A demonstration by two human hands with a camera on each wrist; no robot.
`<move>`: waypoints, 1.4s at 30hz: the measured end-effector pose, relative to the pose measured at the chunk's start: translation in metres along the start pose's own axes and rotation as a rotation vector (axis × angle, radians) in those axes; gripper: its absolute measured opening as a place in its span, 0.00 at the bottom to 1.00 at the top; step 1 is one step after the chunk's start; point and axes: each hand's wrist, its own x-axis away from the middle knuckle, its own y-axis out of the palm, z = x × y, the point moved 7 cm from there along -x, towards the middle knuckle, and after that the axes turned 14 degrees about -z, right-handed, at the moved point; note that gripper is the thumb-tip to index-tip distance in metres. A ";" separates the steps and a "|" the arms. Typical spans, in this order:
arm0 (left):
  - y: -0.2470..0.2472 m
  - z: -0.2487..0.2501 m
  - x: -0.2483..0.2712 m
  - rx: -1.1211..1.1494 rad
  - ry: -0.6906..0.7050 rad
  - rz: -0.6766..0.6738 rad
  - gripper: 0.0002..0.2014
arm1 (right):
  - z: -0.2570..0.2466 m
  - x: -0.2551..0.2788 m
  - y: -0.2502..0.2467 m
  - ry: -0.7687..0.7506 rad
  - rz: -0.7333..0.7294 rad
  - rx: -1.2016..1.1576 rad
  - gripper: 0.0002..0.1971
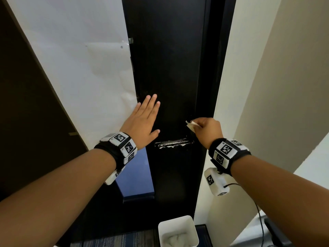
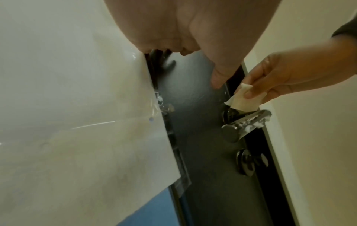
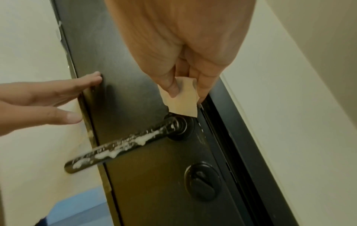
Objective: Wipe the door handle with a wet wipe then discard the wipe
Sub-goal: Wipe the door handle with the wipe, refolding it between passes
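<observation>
A black lever door handle [image 1: 171, 143] [image 2: 245, 122] [image 3: 119, 145] on a black door [image 1: 170, 68] carries streaks of white foam. My right hand [image 1: 204, 129] [image 3: 185, 91] pinches a small folded wet wipe [image 1: 191, 125] [image 2: 245, 99] [image 3: 181, 100] between thumb and fingers. The wipe's lower edge hangs just above the handle's round base. My left hand [image 1: 144, 120] [image 3: 58, 97] lies flat against the door, fingers straight, above and left of the handle.
A white bin [image 1: 178, 230] holding crumpled wipes stands on the floor below the handle. White paper [image 1: 80, 68] covers the door's left part. A thumb-turn lock [image 3: 201, 178] sits under the handle. A pale wall [image 1: 267, 86] runs along the right.
</observation>
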 end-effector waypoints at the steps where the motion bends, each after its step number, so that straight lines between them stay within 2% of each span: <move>1: 0.003 -0.003 -0.001 -0.041 -0.006 -0.017 0.42 | 0.002 0.001 0.007 -0.013 -0.035 0.025 0.09; 4: 0.008 -0.005 -0.004 -0.085 -0.001 -0.061 0.44 | 0.006 0.007 0.027 -0.046 -0.138 0.112 0.12; 7: 0.010 -0.003 -0.005 -0.067 0.003 -0.071 0.45 | 0.002 0.013 0.038 -0.097 -0.179 0.139 0.18; 12: 0.009 -0.002 -0.006 -0.063 0.003 -0.084 0.47 | -0.009 0.014 0.055 -0.107 -0.341 0.469 0.22; 16: 0.008 -0.002 -0.005 -0.056 0.001 -0.092 0.47 | -0.019 0.019 0.060 -0.139 -0.349 0.646 0.18; 19: 0.006 -0.001 -0.005 -0.043 0.001 -0.097 0.46 | -0.030 0.021 0.061 -0.115 -0.344 0.662 0.14; 29: 0.003 -0.003 -0.003 -0.046 0.018 -0.123 0.46 | -0.051 0.007 0.076 0.030 -0.428 0.537 0.10; 42: -0.002 -0.006 -0.005 0.009 0.020 -0.149 0.45 | -0.084 0.006 0.109 -0.054 -0.527 0.497 0.10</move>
